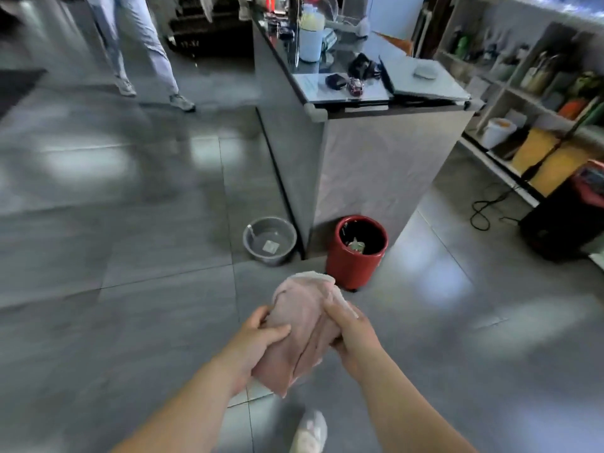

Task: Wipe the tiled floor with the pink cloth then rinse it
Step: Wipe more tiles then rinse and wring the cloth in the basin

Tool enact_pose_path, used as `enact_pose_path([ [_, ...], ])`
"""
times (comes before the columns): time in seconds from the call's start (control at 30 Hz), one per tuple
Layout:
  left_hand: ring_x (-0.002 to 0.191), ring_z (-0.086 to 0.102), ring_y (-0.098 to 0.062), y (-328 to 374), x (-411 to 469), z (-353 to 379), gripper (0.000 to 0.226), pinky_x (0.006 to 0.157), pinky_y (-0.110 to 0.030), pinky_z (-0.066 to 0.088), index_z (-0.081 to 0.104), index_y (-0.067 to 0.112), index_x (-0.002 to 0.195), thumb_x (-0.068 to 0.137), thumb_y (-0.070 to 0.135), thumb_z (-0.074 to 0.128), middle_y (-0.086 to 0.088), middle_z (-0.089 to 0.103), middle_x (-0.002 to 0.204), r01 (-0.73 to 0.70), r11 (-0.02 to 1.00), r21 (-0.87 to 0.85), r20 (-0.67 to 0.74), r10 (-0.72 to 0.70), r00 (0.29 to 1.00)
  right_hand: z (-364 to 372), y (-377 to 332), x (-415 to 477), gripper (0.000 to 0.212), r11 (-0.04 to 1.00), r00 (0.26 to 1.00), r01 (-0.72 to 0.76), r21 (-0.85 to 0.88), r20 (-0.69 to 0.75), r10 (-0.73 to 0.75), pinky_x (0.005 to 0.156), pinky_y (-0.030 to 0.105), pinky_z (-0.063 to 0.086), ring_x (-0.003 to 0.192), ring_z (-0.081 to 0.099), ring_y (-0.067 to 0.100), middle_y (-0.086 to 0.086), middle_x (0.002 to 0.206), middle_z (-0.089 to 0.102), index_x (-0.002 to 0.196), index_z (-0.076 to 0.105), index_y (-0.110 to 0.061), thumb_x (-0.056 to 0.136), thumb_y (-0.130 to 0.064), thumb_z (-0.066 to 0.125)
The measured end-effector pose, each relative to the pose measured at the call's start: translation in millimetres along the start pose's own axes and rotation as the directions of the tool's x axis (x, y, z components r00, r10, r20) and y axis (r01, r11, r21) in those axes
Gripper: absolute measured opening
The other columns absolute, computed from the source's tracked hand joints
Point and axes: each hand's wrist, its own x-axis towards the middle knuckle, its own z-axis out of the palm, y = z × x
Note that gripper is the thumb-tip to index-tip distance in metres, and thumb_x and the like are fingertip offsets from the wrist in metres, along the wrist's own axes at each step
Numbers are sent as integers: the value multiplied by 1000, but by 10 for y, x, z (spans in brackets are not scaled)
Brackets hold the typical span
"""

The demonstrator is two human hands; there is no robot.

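A: What sort of room is it?

B: A shop-like space with a glossy grey tiled floor [130,256] of large square tiles and thin grout lines, with light glaring off it. A tall grey stone-look counter [359,165] with a dark top stands ahead. Open pale shelving [510,89] lines the right side.

A: Anything at the foot of the counter?

B: A round grey plastic bucket [268,256] sits just beside its corner. A round red bin with a black liner [353,269] stands on the other side of that corner. Another person's legs in pale trousers [140,44] stand at the far left.

A: And the cloth?

B: The soft, crumpled pink cloth [300,308] is up in the air above the floor, bunched into a long roll. Its long axis runs away from the person, tilted slightly right. The far end points toward the red bin and the near end hangs above a pale shoe [309,433].

A: The fingers?

B: Those of the left hand [261,335] curl round the cloth's left side, thumb laid across it. Those of the right hand [353,335] clench its right side.
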Motion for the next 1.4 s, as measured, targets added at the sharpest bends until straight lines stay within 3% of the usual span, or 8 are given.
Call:
enact_pose_path([
  [0.27, 80, 58, -13, 866, 2000, -787, 26, 69, -25, 46, 56, 23, 90, 69, 17, 69, 0, 62, 91, 56, 998, 37, -18, -55, 998, 898, -528, 2105, 52, 989, 990, -142, -33, 2, 142, 69, 29, 49, 94, 64, 26, 15, 108, 68, 115, 60, -8, 74, -38, 68],
  [0.43, 78, 55, -11, 1076, 3109, -1282, 43, 61, -20, 48, 48, 15, 115, 79, -4, 62, 0, 57, 91, 203, 979, -28, -60, -205, 977, 1327, -739, 3241, 24, 979, 980, -189, -72, -84, 183, 64, 28, 46, 77, 59, 19, 4, 83, 63, 90, 60, -16, 79, -36, 65],
  [0.57, 73, 53, -8, 1107, 3939, -1674, 42, 48, -7, 48, 49, 6, 121, 82, -7, 56, 5, 57, 84, 279, 958, 73, -59, -275, 960, 1563, -670, 3957, 8, 972, 967, -235, 11, -101, 235, 57, 25, 47, 69, 60, 16, 4, 77, 62, 86, 56, -15, 91, -9, 53],
  [0.83, 97, 53, -15, 318, 6272, -2300, 41, 71, -15, 42, 54, 15, 121, 81, 3, 59, -3, 61, 109, 148, 874, 463, 49, -192, 980, 1761, 397, 6031, 11, 962, 930, -244, 125, -250, 268, 66, 32, 47, 73, 57, 21, 10, 81, 59, 88, 55, -9, 91, -1, 48],
  [0.97, 96, 54, -15, -484, 7405, -2490, 42, 84, -24, 40, 55, 13, 121, 80, 7, 62, -7, 62, 114, 118, 844, 524, 83, -189, 979, 1564, 1244, 7089, 13, 972, 935, -212, 98, -268, 231, 61, 27, 50, 70, 59, 21, 10, 79, 61, 85, 57, -10, 89, 0, 50],
  [1.1, 105, 55, -15, -929, 8298, -2445, 50, 97, -27, 41, 54, 15, 123, 74, 15, 66, -1, 60, 116, -12, 818, 576, 123, -73, 990, 1253, 1709, 7879, 12, 987, 959, -114, 116, -246, 140, 73, 33, 50, 79, 63, 25, 14, 89, 66, 98, 60, -7, 90, -4, 52],
  [1.2, 110, 54, -16, -1044, 8789, -2302, 45, 96, -25, 39, 53, 12, 123, 80, 6, 62, 4, 58, 114, -147, 804, 576, 195, 39, 980, 1112, 1768, 8292, 7, 992, 968, -40, 117, -243, 68, 67, 26, 54, 73, 67, 17, 5, 82, 70, 94, 60, -14, 91, -15, 53],
  [1.4, 119, 48, -16, -1130, 8927, -2229, 47, 95, -19, 33, 42, 17, 132, 87, 11, 54, -2, 50, 135, -233, 681, 695, 247, 79, 966, 1003, 1811, 8533, 11, 977, 906, -85, -197, -424, -7, 85, 35, 48, 81, 59, 20, 7, 92, 62, 96, 56, -11, 86, -12, 59],
])
